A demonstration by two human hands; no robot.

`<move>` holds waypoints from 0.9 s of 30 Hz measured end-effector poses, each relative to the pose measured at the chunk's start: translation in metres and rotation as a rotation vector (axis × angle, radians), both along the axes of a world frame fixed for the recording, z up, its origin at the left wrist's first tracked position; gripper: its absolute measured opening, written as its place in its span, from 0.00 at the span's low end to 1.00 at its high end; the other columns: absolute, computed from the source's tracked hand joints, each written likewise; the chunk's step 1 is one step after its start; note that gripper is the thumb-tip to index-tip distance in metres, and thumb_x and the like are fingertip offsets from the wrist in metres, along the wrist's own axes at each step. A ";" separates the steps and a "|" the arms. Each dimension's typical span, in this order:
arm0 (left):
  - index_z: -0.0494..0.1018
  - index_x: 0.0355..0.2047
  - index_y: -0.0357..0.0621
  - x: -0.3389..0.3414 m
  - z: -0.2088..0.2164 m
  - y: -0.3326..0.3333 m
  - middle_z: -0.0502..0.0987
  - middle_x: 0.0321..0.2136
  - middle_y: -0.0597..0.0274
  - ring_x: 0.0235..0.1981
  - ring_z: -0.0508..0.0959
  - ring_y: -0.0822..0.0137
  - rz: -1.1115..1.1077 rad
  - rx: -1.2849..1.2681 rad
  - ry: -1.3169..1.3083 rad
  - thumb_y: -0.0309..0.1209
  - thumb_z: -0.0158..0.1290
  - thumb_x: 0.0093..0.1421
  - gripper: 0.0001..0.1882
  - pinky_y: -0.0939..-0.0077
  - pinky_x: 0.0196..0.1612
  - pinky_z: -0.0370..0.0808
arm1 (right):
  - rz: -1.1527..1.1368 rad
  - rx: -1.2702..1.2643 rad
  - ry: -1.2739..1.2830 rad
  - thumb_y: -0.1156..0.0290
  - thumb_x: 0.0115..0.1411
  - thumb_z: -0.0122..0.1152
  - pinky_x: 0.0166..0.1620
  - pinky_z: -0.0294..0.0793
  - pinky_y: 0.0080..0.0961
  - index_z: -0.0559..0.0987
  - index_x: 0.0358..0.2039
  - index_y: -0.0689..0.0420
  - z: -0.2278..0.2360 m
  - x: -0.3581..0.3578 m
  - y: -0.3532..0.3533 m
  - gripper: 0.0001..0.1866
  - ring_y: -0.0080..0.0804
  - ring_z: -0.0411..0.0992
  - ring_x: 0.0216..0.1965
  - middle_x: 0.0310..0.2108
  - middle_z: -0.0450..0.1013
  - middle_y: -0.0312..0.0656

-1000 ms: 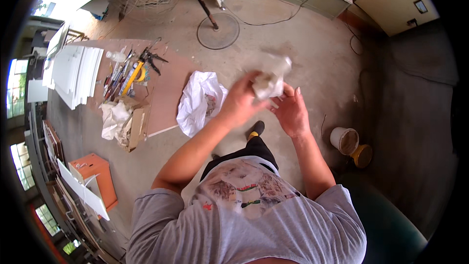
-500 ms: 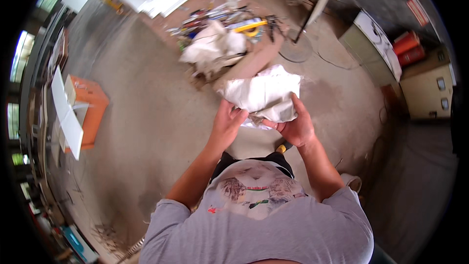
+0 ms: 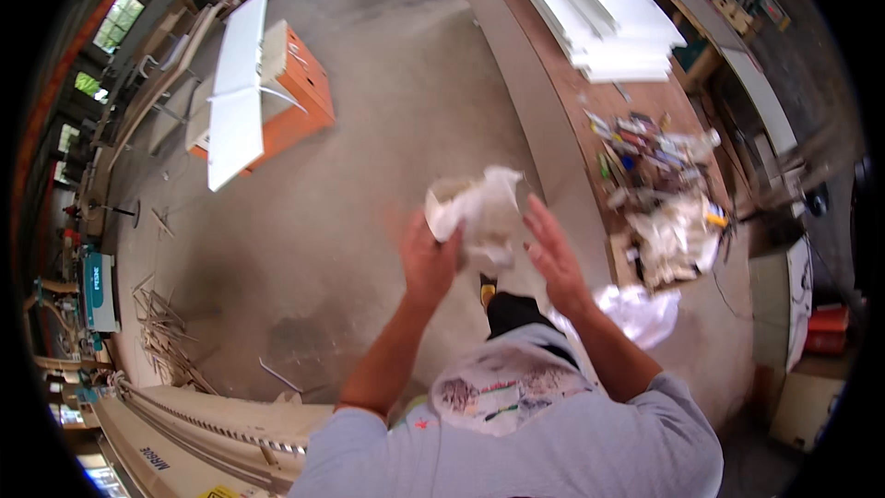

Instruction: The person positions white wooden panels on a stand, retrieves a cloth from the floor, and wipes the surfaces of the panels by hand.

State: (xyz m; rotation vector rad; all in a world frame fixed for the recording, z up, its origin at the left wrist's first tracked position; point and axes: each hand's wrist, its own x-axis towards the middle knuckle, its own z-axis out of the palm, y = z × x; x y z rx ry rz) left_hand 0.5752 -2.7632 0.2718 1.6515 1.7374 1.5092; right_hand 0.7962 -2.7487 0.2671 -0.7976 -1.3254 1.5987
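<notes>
A crumpled white cloth [image 3: 490,212], with duller beige patches, is bunched up in front of me. My left hand [image 3: 431,256] is closed around its left side; the hand is slightly blurred. To the right of the cloth, my right hand [image 3: 555,254] has its fingers stretched out and apart, with a small gap between them and the cloth. Nothing shows in that right palm.
At right, a long workbench [image 3: 516,60] carries stacked white panels [image 3: 636,41], loose tools [image 3: 650,152] and a heap of pale rags [image 3: 678,240]. A white plastic bag [image 3: 636,314] lies below. An orange cabinet [image 3: 309,83] bears a white board [image 3: 238,92]. Wood strips [image 3: 166,337] lie near a long machine [image 3: 184,433].
My body has turned left, so the workbench now lies to my right and the orange cabinet shows more fully. My right hand has let go of the cloth; my left still holds it.
</notes>
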 end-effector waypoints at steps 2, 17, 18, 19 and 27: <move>0.74 0.57 0.39 -0.028 -0.019 0.027 0.81 0.47 0.59 0.46 0.81 0.63 -0.146 -0.467 -0.989 0.37 0.49 0.73 0.19 0.67 0.49 0.78 | 0.142 0.126 -0.077 0.66 0.66 0.59 0.74 0.39 0.41 0.49 0.75 0.58 -0.010 -0.060 0.047 0.42 0.45 0.37 0.77 0.77 0.38 0.53; 0.76 0.40 0.46 -0.391 -0.246 0.157 0.80 0.33 0.63 0.33 0.80 0.69 0.550 -0.690 -1.135 0.33 0.55 0.66 0.06 0.72 0.35 0.79 | 0.332 0.318 -0.434 0.73 0.55 0.55 0.34 0.75 0.35 0.82 0.31 0.59 -0.057 -0.365 0.484 0.07 0.46 0.75 0.28 0.27 0.77 0.48; 0.75 0.32 0.47 -0.401 -0.262 0.167 0.76 0.26 0.66 0.26 0.76 0.75 0.592 -0.927 -1.065 0.34 0.54 0.66 0.07 0.77 0.25 0.73 | 0.265 0.250 -0.576 0.69 0.56 0.56 0.34 0.74 0.36 0.81 0.30 0.59 -0.079 -0.360 0.524 0.09 0.47 0.75 0.27 0.25 0.77 0.49; 0.73 0.27 0.47 -0.418 -0.284 0.163 0.72 0.20 0.66 0.19 0.72 0.74 0.737 -1.044 -1.064 0.32 0.54 0.64 0.08 0.76 0.17 0.67 | 0.200 0.220 -0.705 0.61 0.59 0.55 0.35 0.74 0.39 0.82 0.29 0.59 -0.098 -0.363 0.555 0.15 0.50 0.76 0.29 0.25 0.77 0.51; 0.82 0.41 0.46 -0.583 -0.355 0.435 0.83 0.36 0.52 0.39 0.82 0.54 -0.418 -1.051 0.141 0.41 0.58 0.58 0.16 0.58 0.43 0.78 | 0.214 -0.177 -1.582 0.53 0.69 0.44 0.50 0.75 0.51 0.84 0.40 0.59 -0.319 -0.262 0.661 0.25 0.59 0.77 0.45 0.40 0.79 0.60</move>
